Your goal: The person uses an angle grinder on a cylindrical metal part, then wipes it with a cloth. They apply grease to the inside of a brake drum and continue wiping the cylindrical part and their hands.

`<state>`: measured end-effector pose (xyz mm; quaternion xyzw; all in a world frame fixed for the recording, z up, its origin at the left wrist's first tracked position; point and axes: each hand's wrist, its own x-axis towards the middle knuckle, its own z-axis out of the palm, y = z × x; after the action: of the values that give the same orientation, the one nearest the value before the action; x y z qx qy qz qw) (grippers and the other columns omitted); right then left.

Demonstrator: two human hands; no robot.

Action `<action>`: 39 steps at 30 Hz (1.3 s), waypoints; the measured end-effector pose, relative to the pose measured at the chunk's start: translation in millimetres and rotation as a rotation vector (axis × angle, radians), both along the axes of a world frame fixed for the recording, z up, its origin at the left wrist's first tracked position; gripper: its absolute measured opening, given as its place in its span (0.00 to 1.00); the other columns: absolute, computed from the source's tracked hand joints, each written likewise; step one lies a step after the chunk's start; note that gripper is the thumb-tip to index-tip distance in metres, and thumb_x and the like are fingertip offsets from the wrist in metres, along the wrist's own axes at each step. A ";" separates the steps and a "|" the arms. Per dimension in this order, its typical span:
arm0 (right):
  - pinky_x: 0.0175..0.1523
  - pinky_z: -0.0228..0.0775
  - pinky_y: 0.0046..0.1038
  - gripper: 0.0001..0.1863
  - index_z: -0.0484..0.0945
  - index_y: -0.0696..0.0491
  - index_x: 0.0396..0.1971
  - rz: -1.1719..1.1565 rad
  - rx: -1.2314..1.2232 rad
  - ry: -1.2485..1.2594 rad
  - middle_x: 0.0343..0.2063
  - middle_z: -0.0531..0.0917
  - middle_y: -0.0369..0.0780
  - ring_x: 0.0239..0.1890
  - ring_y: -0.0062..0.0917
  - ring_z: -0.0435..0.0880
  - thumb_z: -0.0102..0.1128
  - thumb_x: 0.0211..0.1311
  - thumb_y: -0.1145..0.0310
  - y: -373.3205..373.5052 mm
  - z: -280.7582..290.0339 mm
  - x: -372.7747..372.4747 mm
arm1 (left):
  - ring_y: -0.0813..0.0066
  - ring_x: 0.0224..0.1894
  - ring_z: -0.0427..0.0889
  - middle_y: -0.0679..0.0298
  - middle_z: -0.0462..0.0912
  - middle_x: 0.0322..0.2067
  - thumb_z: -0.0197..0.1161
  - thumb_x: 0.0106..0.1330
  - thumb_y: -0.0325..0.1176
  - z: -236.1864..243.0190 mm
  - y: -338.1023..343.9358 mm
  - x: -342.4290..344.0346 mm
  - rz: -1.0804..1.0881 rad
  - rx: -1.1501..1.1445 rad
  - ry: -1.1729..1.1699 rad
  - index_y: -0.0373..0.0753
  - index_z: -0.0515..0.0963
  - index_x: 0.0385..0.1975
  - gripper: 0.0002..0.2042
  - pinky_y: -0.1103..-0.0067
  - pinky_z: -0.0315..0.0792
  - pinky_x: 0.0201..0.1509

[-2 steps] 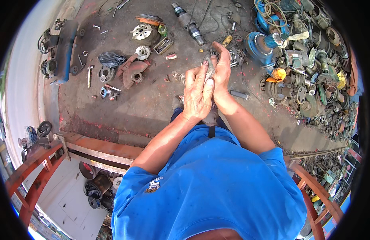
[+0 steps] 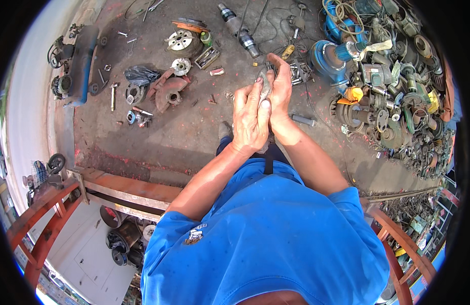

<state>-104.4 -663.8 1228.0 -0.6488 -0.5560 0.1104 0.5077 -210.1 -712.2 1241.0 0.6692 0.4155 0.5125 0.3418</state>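
My two hands are pressed together out in front of my body. Between the palms is a crumpled grey rag (image 2: 266, 86). My left hand (image 2: 248, 114) lies over it with fingers close together and pointing away from me. On the other side my right hand (image 2: 280, 94) presses against the rag, its fingers curving around the far end. A bit of greyish cloth also shows below the wrists, near my waist. Most of the rag is hidden by the palms and fingers.
A steel shaft (image 2: 238, 29) and an open toolbox (image 2: 207, 58) lie on the ground ahead. Rusty and silver machine parts (image 2: 170, 93) sit left. A blue pump (image 2: 330, 57) and heaped metal parts (image 2: 397, 122) fill the right. A rust-red frame (image 2: 128, 184) runs beside me.
The rag has shifted slightly between my palms, and less of its lower end shows below my wrists. My hands stay in nearly the same place.
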 end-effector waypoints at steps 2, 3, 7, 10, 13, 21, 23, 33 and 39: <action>0.64 0.68 0.35 0.19 0.72 0.61 0.57 0.003 -0.038 0.103 0.53 0.80 0.48 0.57 0.37 0.79 0.50 0.66 0.77 0.7 2.0 -0.4 | 0.57 0.53 0.73 0.48 0.72 0.52 0.51 0.76 0.33 -2.8 -1.3 0.9 0.027 0.049 0.035 0.27 0.68 0.65 0.22 0.69 0.70 0.57; 0.63 0.69 0.34 0.19 0.72 0.62 0.57 0.003 -0.057 0.153 0.54 0.80 0.48 0.56 0.35 0.79 0.49 0.67 0.77 1.1 2.5 -0.5 | 0.57 0.53 0.74 0.47 0.72 0.52 0.51 0.76 0.32 -3.5 -2.6 1.2 0.029 0.064 0.042 0.27 0.69 0.65 0.22 0.69 0.70 0.57; 0.60 0.70 0.35 0.19 0.73 0.61 0.54 -0.096 -0.128 0.386 0.49 0.82 0.48 0.52 0.38 0.79 0.51 0.63 0.78 18.7 -7.9 3.4 | 0.56 0.53 0.75 0.48 0.72 0.52 0.55 0.71 0.26 -3.8 -9.6 2.7 0.031 0.137 0.054 0.30 0.72 0.63 0.21 0.69 0.72 0.56; 0.61 0.69 0.35 0.17 0.73 0.61 0.54 -0.122 -0.169 0.796 0.48 0.83 0.46 0.52 0.36 0.81 0.52 0.66 0.72 36.1 -31.0 11.6 | 0.58 0.51 0.76 0.49 0.72 0.51 0.59 0.66 0.21 -11.3 -15.8 1.5 -0.057 0.193 -0.005 0.31 0.77 0.58 0.19 0.69 0.73 0.53; 0.63 0.67 0.41 0.18 0.74 0.60 0.53 0.072 -0.248 1.432 0.48 0.83 0.47 0.53 0.38 0.80 0.53 0.69 0.64 32.7 31.0 22.2 | 0.59 0.43 0.80 0.49 0.72 0.51 0.63 0.61 0.17 -23.4 -18.3 -1.7 -0.031 0.134 -0.064 0.32 0.80 0.52 0.18 0.72 0.77 0.46; 0.74 0.57 0.49 0.33 0.74 0.59 0.55 0.514 -0.076 1.574 0.53 0.79 0.52 0.65 0.49 0.71 0.54 0.66 0.44 34.1 60.0 25.4 | 0.59 0.52 0.77 0.50 0.75 0.51 0.62 0.64 0.19 24.4 15.0 -2.6 -0.026 0.153 -0.123 0.33 0.82 0.50 0.15 0.71 0.74 0.53; 0.73 0.58 0.50 0.32 0.74 0.61 0.52 0.459 -0.068 1.671 0.52 0.80 0.52 0.63 0.49 0.74 0.54 0.65 0.45 37.5 58.2 18.2 | 0.53 0.49 0.75 0.52 0.75 0.49 0.70 0.54 0.21 19.1 4.9 11.4 0.030 0.234 -0.044 0.37 0.81 0.53 0.22 0.64 0.69 0.53; 0.59 0.74 0.41 0.19 0.77 0.59 0.46 0.276 -0.015 1.604 0.43 0.84 0.46 0.51 0.38 0.82 0.52 0.71 0.57 16.7 90.6 22.1 | 0.56 0.44 0.79 0.49 0.75 0.50 0.66 0.59 0.17 -24.1 5.7 -18.6 -0.024 0.126 -0.054 0.34 0.82 0.50 0.18 0.70 0.77 0.47; 0.48 0.77 0.26 0.19 0.77 0.62 0.54 0.380 -0.367 0.239 0.50 0.81 0.45 0.49 0.29 0.83 0.66 0.64 0.75 -56.8 30.4 17.2 | 0.71 0.51 0.78 0.55 0.70 0.56 0.61 0.69 0.22 -31.6 19.1 -15.4 0.000 -0.266 -0.356 0.30 0.78 0.53 0.13 0.76 0.76 0.51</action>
<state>-87.2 -720.6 1258.4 -0.5963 -0.5746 0.3781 0.4139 -225.5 -693.1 1209.4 0.5172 0.4125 0.5634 0.4949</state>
